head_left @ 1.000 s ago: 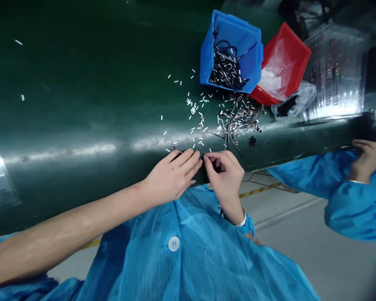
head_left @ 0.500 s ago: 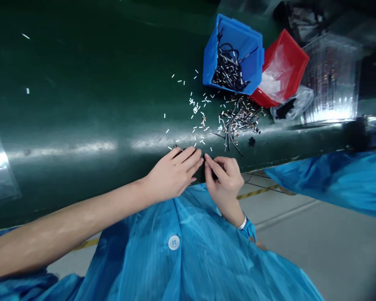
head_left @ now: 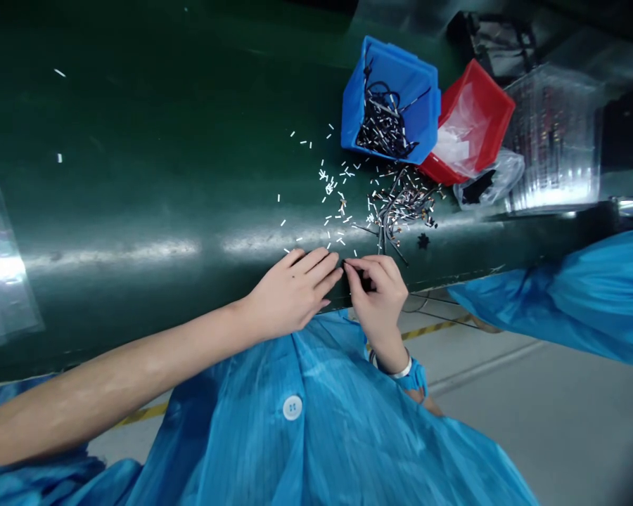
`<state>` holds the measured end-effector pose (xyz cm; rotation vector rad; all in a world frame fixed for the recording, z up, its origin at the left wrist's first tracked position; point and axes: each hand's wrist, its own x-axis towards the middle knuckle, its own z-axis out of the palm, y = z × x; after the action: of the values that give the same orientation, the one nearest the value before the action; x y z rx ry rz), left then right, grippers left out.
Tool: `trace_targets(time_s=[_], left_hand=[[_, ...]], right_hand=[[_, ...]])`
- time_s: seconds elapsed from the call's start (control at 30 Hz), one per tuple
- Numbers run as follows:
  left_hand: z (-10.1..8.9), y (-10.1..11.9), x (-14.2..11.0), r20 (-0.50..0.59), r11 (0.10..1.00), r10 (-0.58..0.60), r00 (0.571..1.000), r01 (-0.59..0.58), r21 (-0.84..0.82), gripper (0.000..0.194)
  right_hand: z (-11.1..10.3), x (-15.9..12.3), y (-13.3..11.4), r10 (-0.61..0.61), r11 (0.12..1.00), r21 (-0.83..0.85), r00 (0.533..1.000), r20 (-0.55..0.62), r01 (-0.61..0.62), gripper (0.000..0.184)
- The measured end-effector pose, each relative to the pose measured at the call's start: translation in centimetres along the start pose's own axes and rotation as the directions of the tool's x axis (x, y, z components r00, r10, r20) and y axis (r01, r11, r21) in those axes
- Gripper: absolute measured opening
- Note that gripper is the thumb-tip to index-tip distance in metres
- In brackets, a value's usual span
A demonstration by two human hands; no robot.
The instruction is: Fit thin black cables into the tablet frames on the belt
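Right hand (head_left: pixel 378 299) pinches thin dark wire (head_left: pixel 347 263) between thumb and forefinger; left hand (head_left: pixel 290 295) adjacent, fingers together, grip unclear; loose wire pile (head_left: pixel 401 204) at 1 o'clock.

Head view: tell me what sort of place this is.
Probably an electronics assembly line in a factory: there is a blue anti-static smock, a green work belt, and a blue bin of cut wires.

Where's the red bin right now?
At the upper right of the head view, the red bin sits on the green workbench, right beside the blue bin.
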<state>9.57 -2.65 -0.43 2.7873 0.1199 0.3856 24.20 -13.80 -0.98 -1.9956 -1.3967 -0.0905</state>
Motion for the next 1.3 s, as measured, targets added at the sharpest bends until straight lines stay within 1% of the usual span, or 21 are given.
trace_targets(time_s=[0.07,0.17,0.23,0.33,0.4,0.43,0.5,0.57,0.6,0.67,0.7,0.77,0.9,0.93,1.0,1.07,1.1,1.13,1.2,1.27,1.3], left_hand=[[-0.6,-0.4,0.1,-0.019,0.994,-0.047,0.999,0.045,-0.098,0.04],[-2.1,-1.3,0.3,-0.03,0.96,-0.169,0.985,0.158,-0.231,0.035],[-3.1,-1.8,0.5,0.008,0.935,-0.232,0.973,0.226,-0.274,0.031],[-4.1,-2.3,0.9,0.086,0.891,-0.277,0.957,0.29,-0.349,0.021],[-4.3,-2.5,1.2,0.104,0.826,-0.328,0.939,0.339,-0.45,0.018],[-4.4,-2.5,1.4,0.106,0.776,-0.365,0.925,0.365,-0.514,0.019],[-4.4,-2.5,1.6,0.111,0.643,-0.449,0.887,0.407,-0.649,0.021],[-4.2,-2.4,1.8,0.125,0.491,-0.514,0.849,0.41,-0.769,0.02],[-4.2,-2.4,1.9,0.134,0.417,-0.535,0.834,0.399,-0.817,0.019],[-3.9,-2.2,1.9,0.146,0.293,-0.553,0.82,0.356,-0.888,0.017],[-3.8,-2.2,1.9,0.147,0.249,-0.559,0.816,0.334,-0.909,0.017],[-3.6,-2.1,1.8,0.147,0.208,-0.568,0.81,0.315,-0.926,0.016],[-3.4,-2.2,1.5,0.156,0.234,-0.564,0.811,0.338,-0.912,0.021],[-3.3,-2.3,1.5,0.17,0.223,-0.563,0.809,0.346,-0.911,0.022],[-3.2,-2.6,1.5,0.214,0.149,-0.571,0.793,0.356,-0.922,0.026],[-3.1,-3.0,1.6,0.26,0.038,-0.583,0.77,0.345,-0.938,0.032],[-3.0,-3.1,1.6,0.275,-0.012,-0.587,0.762,0.332,-0.943,0.036],[-3.0,-3.2,1.5,0.283,-0.049,-0.586,0.759,0.315,-0.948,0.04],[-3.0,-3.3,1.5,0.276,-0.086,-0.584,0.764,0.28,-0.956,0.046],[-3.0,-3.2,1.4,0.255,-0.076,-0.585,0.77,0.261,-0.962,0.05],[-3.1,-3.2,1.3,0.241,-0.055,-0.586,0.774,0.259,-0.964,0.051]], right_hand=[[-0.2,0.4,0.1,-0.015,1.0,0.013,1.0,0.018,0.014,0.009],[-0.8,1.3,0.2,-0.056,0.997,0.051,0.998,0.033,0.054,0.009],[-1.4,2.2,0.3,-0.109,0.992,0.065,0.994,0.025,0.107,0.008],[-2.1,3.7,0.2,-0.211,0.976,0.062,0.977,0.022,0.209,0.009],[-2.3,4.6,-0.2,-0.256,0.965,0.061,0.967,0.011,0.255,0.011],[-2.4,4.9,-0.4,-0.269,0.961,0.059,0.963,-0.015,0.269,0.013],[-2.2,5.4,-1.1,-0.284,0.956,0.055,0.955,-0.083,0.289,0.018],[-1.8,5.5,-2.0,-0.307,0.947,0.06,0.944,-0.12,0.316,0.018],[-1.5,5.5,-2.3,-0.324,0.94,0.071,0.939,-0.118,0.334,0.017],[-0.8,5.5,-3.0,-0.342,0.93,0.106,0.934,-0.099,0.352,0.013],[-0.4,5.5,-3.2,-0.343,0.928,0.12,0.934,-0.097,0.353,0.011],[0.1,5.6,-3.5,-0.338,0.927,0.138,0.936,-0.102,0.35,0.009],[0.5,6.2,-3.0,-0.351,0.925,0.127,0.933,-0.078,0.359,0.012],[0.4,6.5,-2.6,-0.346,0.928,0.117,0.935,-0.073,0.353,0.013],[0.3,7.2,-1.9,-0.311,0.947,0.052,0.945,-0.098,0.317,0.013],[0.2,7.9,-1.4,-0.255,0.967,-0.05,0.956,-0.143,0.25,0.015],[0.2,8.1,-1.4,-0.241,0.969,-0.085,0.958,-0.157,0.231,0.017],[0.2,8.3,-1.5,-0.248,0.967,-0.094,0.956,-0.155,0.236,0.018],[0.3,8.2,-2.1,-0.324,0.946,-0.036,0.941,-0.102,0.322,0.018],[0.6,7.9,-3.0,-0.428,0.902,0.051,0.903,-0.034,0.429,0.015],[0.7,7.7,-3.3,-0.462,0.883,0.082,0.887,-0.008,0.461,0.014]])
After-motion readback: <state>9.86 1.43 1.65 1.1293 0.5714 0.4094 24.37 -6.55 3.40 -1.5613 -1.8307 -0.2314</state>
